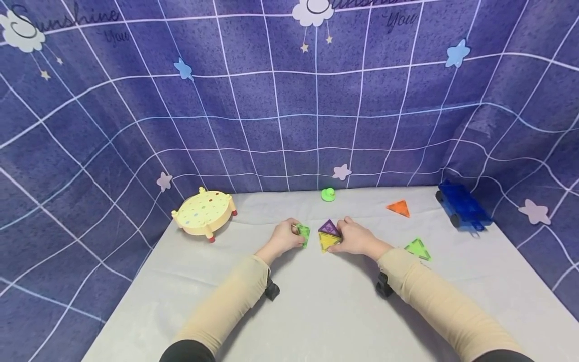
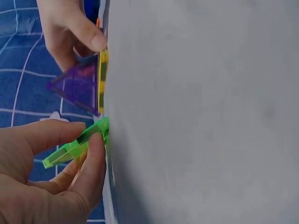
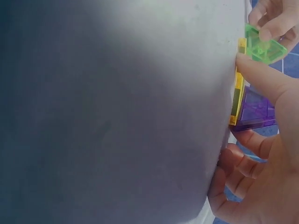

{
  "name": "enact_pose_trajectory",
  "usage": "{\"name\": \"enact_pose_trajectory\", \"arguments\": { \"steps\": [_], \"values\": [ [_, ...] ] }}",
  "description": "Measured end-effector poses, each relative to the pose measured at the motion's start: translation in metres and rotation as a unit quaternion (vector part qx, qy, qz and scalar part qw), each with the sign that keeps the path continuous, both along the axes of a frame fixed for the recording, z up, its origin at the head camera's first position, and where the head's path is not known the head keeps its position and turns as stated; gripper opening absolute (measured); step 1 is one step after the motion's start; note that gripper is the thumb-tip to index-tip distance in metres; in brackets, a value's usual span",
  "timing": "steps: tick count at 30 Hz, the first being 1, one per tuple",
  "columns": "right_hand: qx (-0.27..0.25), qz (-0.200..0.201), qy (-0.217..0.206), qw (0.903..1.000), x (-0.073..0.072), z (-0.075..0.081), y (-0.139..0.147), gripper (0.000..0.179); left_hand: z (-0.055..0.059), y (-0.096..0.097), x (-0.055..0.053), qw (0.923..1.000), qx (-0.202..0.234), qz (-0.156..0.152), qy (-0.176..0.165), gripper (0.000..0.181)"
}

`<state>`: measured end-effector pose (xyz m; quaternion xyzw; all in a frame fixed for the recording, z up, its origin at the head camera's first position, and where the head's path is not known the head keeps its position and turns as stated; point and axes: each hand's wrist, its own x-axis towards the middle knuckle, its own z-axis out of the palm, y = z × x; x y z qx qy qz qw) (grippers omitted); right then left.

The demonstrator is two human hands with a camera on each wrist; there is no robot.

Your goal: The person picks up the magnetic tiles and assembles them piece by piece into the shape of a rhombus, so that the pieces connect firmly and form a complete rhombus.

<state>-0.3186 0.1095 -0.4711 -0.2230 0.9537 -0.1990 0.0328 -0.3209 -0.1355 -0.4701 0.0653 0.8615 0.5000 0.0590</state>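
Between its thumb and fingers my left hand point(image 1: 283, 238) pinches a translucent green magnetic tile point(image 2: 70, 150), tilted, close to the table. Just right of it, a yellow triangular magnetic tile point(image 1: 326, 242) lies on the table. A purple triangular magnetic tile point(image 2: 77, 87) stands up along one edge of the yellow one. My right hand point(image 1: 357, 238) grips this pair from the right; its thumb point(image 3: 261, 74) presses the yellow tile, while a finger touches near the purple tile's base. A small gap separates the green tile from the pair in the head view.
Beyond the hands sits a green toy duck point(image 1: 328, 194). An orange triangular tile point(image 1: 400, 207) and another green tile point(image 1: 418, 249) lie to the right, with a blue wheeled toy base point(image 1: 463, 203) farther out. A round yellow legged toy point(image 1: 203, 213) stands left.
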Motion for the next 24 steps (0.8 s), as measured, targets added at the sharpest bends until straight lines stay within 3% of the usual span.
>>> {"name": "enact_pose_trajectory", "arguments": {
  "steps": [24],
  "values": [
    [-0.001,0.009,0.016,0.9998,0.002,-0.001,0.001,0.067,0.002,0.034,0.007,0.9987,0.027,-0.042,-0.009,0.046]
  ]
}}
